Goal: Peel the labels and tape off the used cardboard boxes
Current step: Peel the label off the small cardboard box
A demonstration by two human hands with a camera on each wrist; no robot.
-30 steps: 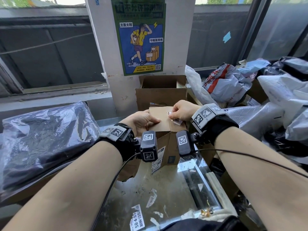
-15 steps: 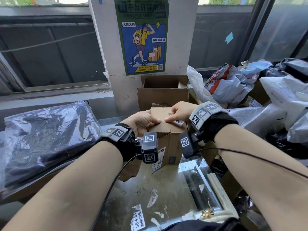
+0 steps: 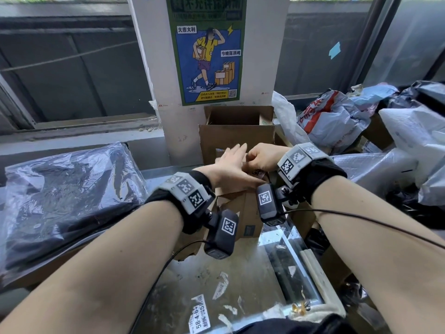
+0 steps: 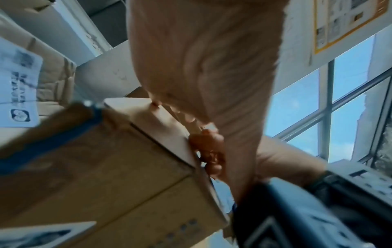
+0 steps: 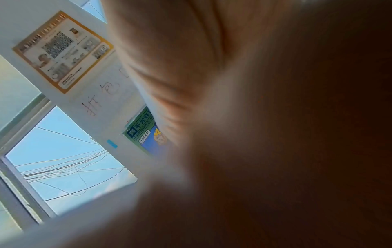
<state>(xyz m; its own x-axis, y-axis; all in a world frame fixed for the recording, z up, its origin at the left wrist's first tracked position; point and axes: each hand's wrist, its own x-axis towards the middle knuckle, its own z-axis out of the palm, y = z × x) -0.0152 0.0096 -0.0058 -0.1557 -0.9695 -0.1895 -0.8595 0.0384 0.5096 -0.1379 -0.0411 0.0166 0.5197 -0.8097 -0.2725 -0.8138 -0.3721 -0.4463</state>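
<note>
Beside a glass-topped counter [image 3: 240, 280] littered with peeled scraps, I steady the small cardboard box [image 3: 243, 208] under my flat, straight-fingered left hand [image 3: 228, 168] while my right hand [image 3: 262, 157] pinches the thin paper label [image 3: 258, 174] at its lifted edge, likely to tear unless pulled slowly.
</note>
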